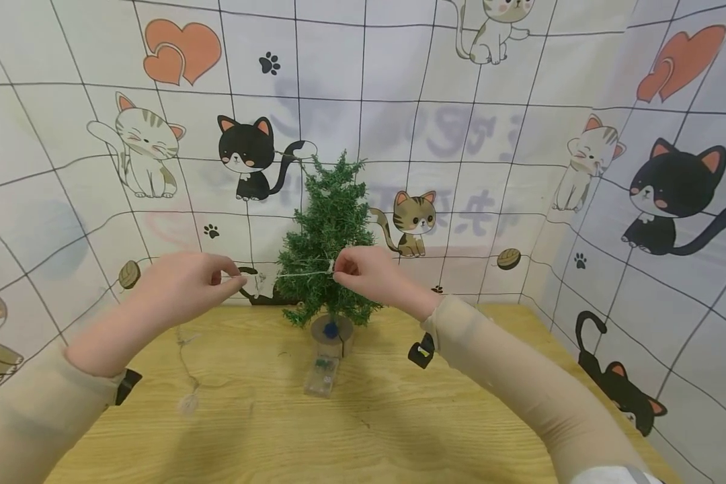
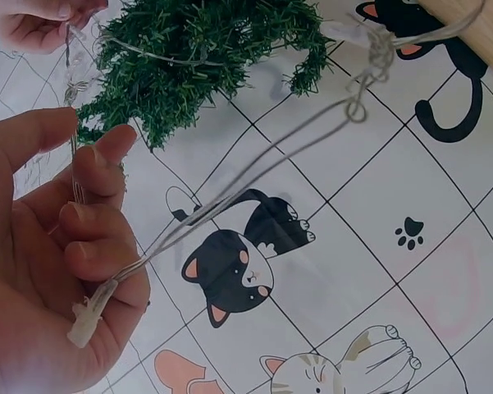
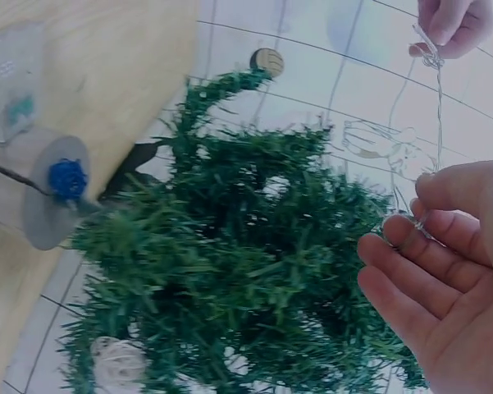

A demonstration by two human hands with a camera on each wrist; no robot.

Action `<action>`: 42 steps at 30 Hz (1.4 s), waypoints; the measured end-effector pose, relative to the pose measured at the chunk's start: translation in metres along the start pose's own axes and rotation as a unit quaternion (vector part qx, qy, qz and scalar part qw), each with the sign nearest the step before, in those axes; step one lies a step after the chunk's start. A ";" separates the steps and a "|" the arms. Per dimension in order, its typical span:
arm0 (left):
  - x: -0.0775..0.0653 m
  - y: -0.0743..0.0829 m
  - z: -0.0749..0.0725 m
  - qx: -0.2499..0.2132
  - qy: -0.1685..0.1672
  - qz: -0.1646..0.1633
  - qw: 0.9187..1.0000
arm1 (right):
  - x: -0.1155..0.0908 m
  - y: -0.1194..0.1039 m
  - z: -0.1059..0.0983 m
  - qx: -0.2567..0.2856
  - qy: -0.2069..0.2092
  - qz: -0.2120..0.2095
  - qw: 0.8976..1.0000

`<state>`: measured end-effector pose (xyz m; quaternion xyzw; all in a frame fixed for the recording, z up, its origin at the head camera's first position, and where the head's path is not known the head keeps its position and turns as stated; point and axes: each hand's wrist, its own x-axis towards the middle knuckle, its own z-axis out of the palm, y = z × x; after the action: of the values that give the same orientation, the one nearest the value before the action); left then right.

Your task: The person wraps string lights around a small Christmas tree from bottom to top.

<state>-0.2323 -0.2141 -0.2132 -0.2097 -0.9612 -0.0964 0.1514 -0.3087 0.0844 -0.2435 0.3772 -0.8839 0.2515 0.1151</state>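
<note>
Beige sleeve [image 1: 33, 403] at L side; then L hand [image 1: 184, 284], thumb + index pinching thin wire [image 1: 302, 273]; wire taut betw. hands, in front of green tree [image 1: 329, 232]; clear box [image 1: 322, 378] by tree base [image 1: 329, 345]; R hand [image 1: 372, 270], I see, also pinches wire.

A thin, pale string [image 1: 302, 273] stretches nearly straight in front of the green, upright tree [image 1: 329, 222]. The left hand [image 1: 187, 286] pinches it left of the tree, a knotted length dangling below; the right hand [image 1: 372, 274] pinches it before the tree.
</note>
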 end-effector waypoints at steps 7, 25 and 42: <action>-0.002 0.007 0.008 0.013 -0.015 0.005 1.000 | -0.007 0.007 0.012 -0.028 -0.042 0.000 0.999; -0.010 -0.001 0.008 0.046 0.007 -0.007 0.999 | -0.006 0.000 0.019 0.040 0.049 -0.061 0.996; -0.012 -0.006 0.008 0.065 0.016 0.006 0.998 | -0.018 0.006 0.021 -0.029 -0.044 -0.087 0.995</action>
<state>-0.2267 -0.2221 -0.2250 -0.2037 -0.9616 -0.0357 0.1807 -0.3009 0.0872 -0.2701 0.4596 -0.8589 0.1981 0.1083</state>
